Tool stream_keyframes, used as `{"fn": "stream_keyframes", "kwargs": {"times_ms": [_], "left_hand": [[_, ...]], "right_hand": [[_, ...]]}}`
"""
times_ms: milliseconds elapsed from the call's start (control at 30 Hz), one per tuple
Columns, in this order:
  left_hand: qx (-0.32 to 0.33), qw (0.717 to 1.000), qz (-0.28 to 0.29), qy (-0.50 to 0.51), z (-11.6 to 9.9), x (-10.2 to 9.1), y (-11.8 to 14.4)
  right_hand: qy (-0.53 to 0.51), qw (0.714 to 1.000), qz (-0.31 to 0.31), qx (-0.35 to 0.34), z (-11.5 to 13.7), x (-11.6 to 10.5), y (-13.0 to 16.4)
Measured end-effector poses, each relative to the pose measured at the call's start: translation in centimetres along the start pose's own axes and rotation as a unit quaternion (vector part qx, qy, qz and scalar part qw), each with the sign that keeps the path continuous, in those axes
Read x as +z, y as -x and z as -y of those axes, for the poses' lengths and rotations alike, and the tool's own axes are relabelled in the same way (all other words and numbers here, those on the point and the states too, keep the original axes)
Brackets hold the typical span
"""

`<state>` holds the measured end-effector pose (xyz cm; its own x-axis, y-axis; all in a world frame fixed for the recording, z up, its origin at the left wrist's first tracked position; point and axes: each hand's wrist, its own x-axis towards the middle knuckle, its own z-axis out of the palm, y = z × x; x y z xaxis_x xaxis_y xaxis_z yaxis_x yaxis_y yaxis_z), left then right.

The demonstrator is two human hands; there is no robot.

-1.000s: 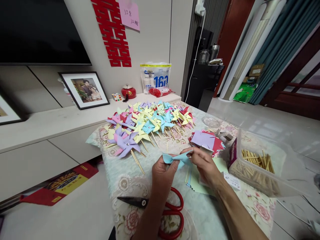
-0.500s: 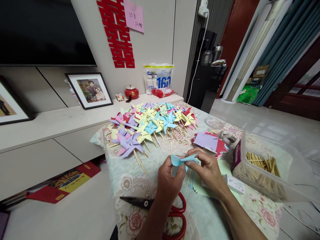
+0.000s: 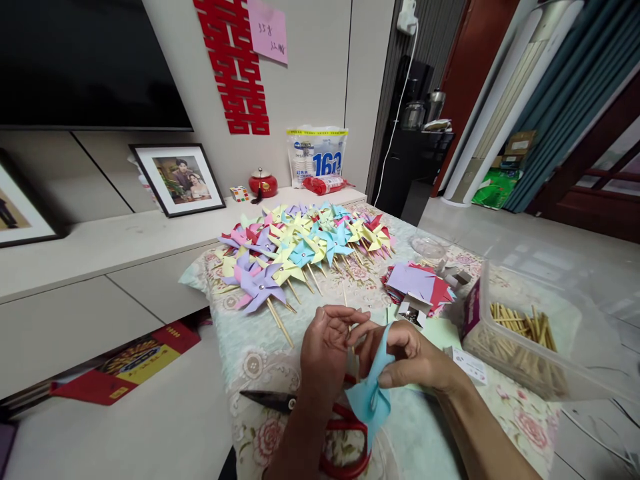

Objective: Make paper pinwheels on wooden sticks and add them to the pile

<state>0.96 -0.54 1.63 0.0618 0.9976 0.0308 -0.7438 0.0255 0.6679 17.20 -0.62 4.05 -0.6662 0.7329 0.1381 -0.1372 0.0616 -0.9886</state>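
Observation:
My right hand [image 3: 417, 357] is closed on a light-blue paper pinwheel [image 3: 376, 393], pinched between thumb and fingers, with its folded blades hanging down. Just left of it is my left hand [image 3: 327, 347], palm showing and fingers loosely bent toward the right hand; the thumb stands apart, and I see nothing held in it. Part of a thin wooden stick [image 3: 345, 291] shows beyond the left fingers. Red-handled scissors [image 3: 273, 400] lie below, partly covered by my left forearm and the pinwheel. A small open box [image 3: 414, 309] with shiny bits stands behind my right hand.
Many finished pinwheels [image 3: 305, 250] spread over the table's far side. Cut paper pieces [image 3: 413, 280] are stacked at the right, beside a clear plastic bin [image 3: 520, 360] of wooden sticks. A small white box [image 3: 467, 365] lies before the bin; a cabinet [image 3: 120, 237] borders the table.
The blue paper has left my left fingers and is now in my right hand alone, lowered and turned downward. My left hand has rolled palm-up and loosened. The small open box has come into view.

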Motion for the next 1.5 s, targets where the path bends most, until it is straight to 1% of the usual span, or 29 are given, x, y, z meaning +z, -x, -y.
{"fn": "stream_keyframes", "kwargs": {"times_ms": [100, 200, 267, 300, 367, 400, 433, 467, 500, 567, 633, 767, 867, 1000, 1167, 1300, 1500], "left_hand": [[0.002, 0.999, 0.024, -0.022, 0.2, 0.1, 0.3], [0.004, 0.999, 0.046, -0.015, 0.3, 0.1, 0.3], [0.018, 0.999, 0.039, -0.015, 0.4, -0.1, 0.0], [0.03, 0.999, 0.016, -0.028, 0.4, -0.3, -0.2], [0.058, 0.993, -0.072, -0.068, 0.5, -0.6, -0.6], [0.062, 0.987, -0.118, -0.086, 0.6, -0.7, -0.8], [0.054, 0.982, -0.153, -0.097, 0.6, -0.8, -0.9], [0.037, 0.98, -0.169, -0.097, 0.6, -0.7, -1.0], [0.016, 0.981, -0.168, -0.09, 0.7, -0.6, -1.0], [-0.021, 0.987, -0.136, -0.083, 0.6, -0.3, -0.9], [-0.035, 0.988, -0.113, -0.099, 0.4, 0.1, -0.7], [-0.04, 0.987, -0.106, -0.114, 0.0, 0.5, -0.4], [-0.047, 0.988, -0.103, -0.108, -0.1, 0.4, -0.4], [-0.041, 0.987, -0.105, -0.114, -0.1, 0.3, -0.4], [-0.039, 0.986, -0.106, -0.118, -0.2, 0.4, -0.2], [-0.045, 0.987, -0.103, -0.114, -0.2, 0.3, -0.2], [-0.041, 0.985, -0.107, -0.129, -0.3, 0.4, -0.2]], "right_hand": [[0.02, 1.0, 0.007, -0.015, -0.3, 0.2, -0.1], [0.055, 0.998, -0.005, 0.006, -0.6, 0.2, 0.1], [0.083, 0.996, -0.007, 0.011, -0.7, 0.3, 0.2], [0.093, 0.996, -0.005, 0.008, -0.7, 0.3, 0.2], [0.106, 0.994, 0.004, -0.002, -0.7, 0.5, 0.2], [0.11, 0.994, 0.011, -0.006, -0.7, 0.7, 0.2], [0.114, 0.993, 0.018, -0.007, -0.7, 0.8, 0.1], [0.117, 0.993, 0.025, -0.005, -0.8, 0.9, 0.1], [0.12, 0.992, 0.034, 0.0, -0.8, 1.1, 0.0], [0.127, 0.99, 0.051, 0.017, -0.9, 1.3, -0.1], [0.132, 0.989, 0.064, 0.031, -0.9, 1.5, -0.2], [0.134, 0.988, 0.068, 0.043, -0.7, 1.9, -0.4], [0.14, 0.987, 0.066, 0.053, -0.7, 1.9, -0.6], [0.142, 0.985, 0.068, 0.071, -0.9, 2.0, -0.6], [0.117, 0.986, 0.063, 0.099, -1.0, 2.0, -0.5], [0.096, 0.988, 0.058, 0.102, -1.1, 1.9, -0.5], [0.097, 0.989, 0.057, 0.099, -1.1, 1.8, -0.5]]}}
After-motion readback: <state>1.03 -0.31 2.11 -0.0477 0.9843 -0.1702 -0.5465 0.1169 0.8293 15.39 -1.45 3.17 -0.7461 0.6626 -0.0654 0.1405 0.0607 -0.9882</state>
